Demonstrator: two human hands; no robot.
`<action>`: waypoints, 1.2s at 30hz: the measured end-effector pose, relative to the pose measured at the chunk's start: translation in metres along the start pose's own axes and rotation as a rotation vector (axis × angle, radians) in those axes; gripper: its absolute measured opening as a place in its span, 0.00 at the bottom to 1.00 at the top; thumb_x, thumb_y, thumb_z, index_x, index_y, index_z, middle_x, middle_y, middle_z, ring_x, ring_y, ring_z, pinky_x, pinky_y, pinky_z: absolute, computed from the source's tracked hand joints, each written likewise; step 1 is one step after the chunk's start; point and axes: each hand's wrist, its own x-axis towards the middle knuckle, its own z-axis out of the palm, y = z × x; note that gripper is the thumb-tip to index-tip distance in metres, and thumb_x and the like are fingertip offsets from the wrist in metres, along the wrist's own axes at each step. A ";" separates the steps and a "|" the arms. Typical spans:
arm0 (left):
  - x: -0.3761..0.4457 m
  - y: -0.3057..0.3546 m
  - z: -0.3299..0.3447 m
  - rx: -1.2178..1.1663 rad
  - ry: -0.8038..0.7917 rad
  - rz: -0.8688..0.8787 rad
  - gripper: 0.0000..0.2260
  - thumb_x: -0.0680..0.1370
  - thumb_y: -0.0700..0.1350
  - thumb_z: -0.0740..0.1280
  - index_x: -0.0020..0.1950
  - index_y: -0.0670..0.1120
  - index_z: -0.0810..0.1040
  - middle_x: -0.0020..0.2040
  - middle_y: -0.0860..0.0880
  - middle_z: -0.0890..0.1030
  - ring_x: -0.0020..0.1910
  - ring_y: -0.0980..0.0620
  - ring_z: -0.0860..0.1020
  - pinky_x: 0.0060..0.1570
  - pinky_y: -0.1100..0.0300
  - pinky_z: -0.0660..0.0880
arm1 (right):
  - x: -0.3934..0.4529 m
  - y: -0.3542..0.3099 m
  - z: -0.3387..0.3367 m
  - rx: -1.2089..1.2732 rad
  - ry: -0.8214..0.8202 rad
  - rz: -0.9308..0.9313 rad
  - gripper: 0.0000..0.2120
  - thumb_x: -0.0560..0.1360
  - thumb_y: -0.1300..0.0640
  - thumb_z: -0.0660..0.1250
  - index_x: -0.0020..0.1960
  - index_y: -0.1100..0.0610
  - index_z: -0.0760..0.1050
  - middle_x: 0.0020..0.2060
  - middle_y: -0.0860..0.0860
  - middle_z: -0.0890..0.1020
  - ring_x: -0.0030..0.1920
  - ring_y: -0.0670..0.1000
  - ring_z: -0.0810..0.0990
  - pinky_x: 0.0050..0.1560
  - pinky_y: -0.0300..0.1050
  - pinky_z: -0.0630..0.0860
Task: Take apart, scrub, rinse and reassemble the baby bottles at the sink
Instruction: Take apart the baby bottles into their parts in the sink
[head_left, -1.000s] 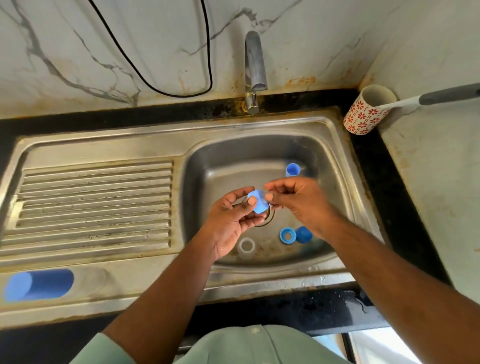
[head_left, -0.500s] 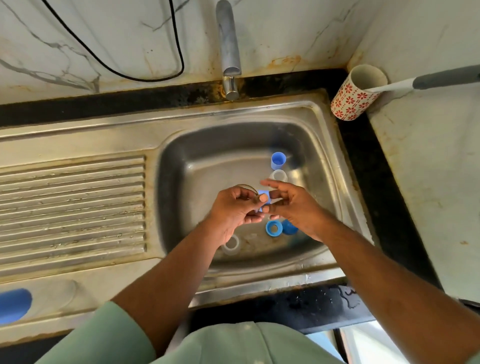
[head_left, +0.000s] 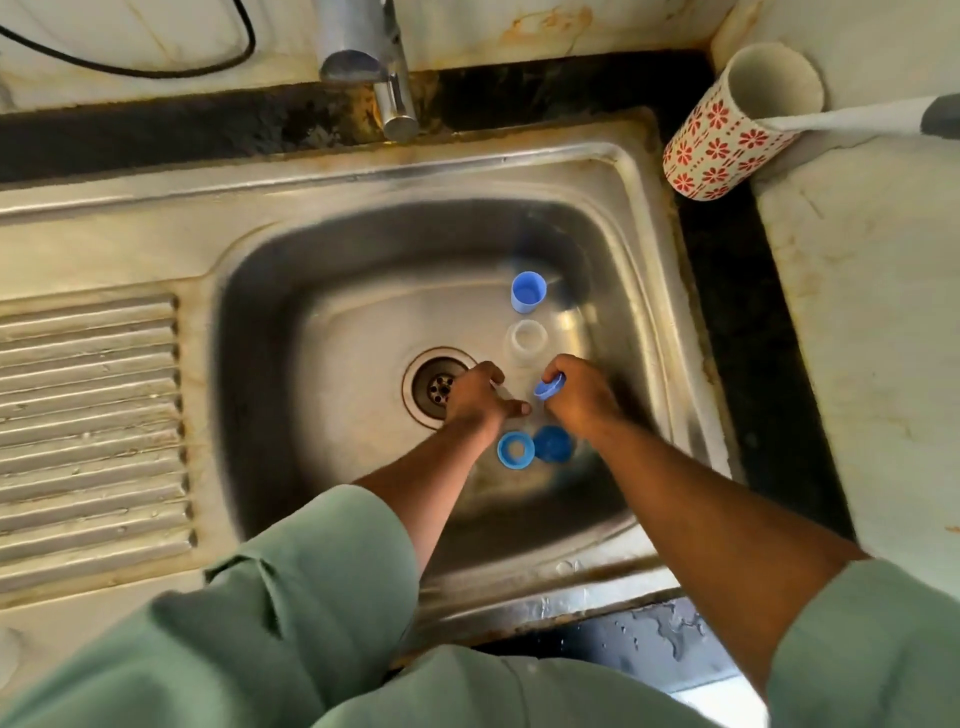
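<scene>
Both hands are low in the steel sink basin (head_left: 322, 291). My right hand (head_left: 582, 400) pinches a small blue screw ring (head_left: 549, 387) at its fingertips. My left hand (head_left: 475, 400) is beside it over the drain (head_left: 439, 388), fingers curled down round a pale clear teat that is mostly hidden. On the basin floor beyond the hands stand a clear bottle (head_left: 525, 340) and a blue cap cup (head_left: 528, 292). Another blue ring (head_left: 515, 450) and a blue cap (head_left: 554, 443) lie just below the hands.
The tap (head_left: 374, 67) overhangs the back rim, with no water running. A ribbed drainboard (head_left: 88, 415) spreads to the left. A red-flowered mug (head_left: 727, 145) with a brush handle (head_left: 857, 117) sticking out stands at the back right corner. A black cable (head_left: 156, 70) hangs on the wall.
The hands held one blue piece together; now they have parted, the right keeping the blue ring. Both dropped lower into the basin, and the view tilted down and closer.
</scene>
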 end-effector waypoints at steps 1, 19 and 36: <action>0.003 0.000 0.003 -0.032 0.007 -0.019 0.21 0.68 0.43 0.79 0.57 0.45 0.75 0.50 0.48 0.77 0.43 0.53 0.75 0.29 0.68 0.66 | 0.004 0.002 0.004 0.001 0.012 0.003 0.11 0.70 0.68 0.69 0.38 0.54 0.72 0.43 0.50 0.80 0.44 0.51 0.79 0.37 0.39 0.72; 0.003 -0.010 -0.003 -0.045 -0.057 -0.084 0.30 0.66 0.42 0.81 0.66 0.46 0.74 0.58 0.48 0.77 0.52 0.51 0.75 0.43 0.64 0.74 | -0.004 0.000 0.006 -0.255 0.081 0.004 0.12 0.76 0.65 0.67 0.59 0.59 0.77 0.60 0.56 0.76 0.56 0.57 0.78 0.53 0.45 0.76; -0.102 -0.032 -0.096 -0.008 0.303 0.226 0.26 0.74 0.43 0.74 0.71 0.46 0.73 0.67 0.46 0.76 0.65 0.47 0.75 0.66 0.55 0.70 | -0.089 -0.071 0.000 -0.128 0.056 -0.242 0.09 0.74 0.59 0.68 0.54 0.59 0.79 0.51 0.56 0.81 0.53 0.58 0.79 0.52 0.50 0.77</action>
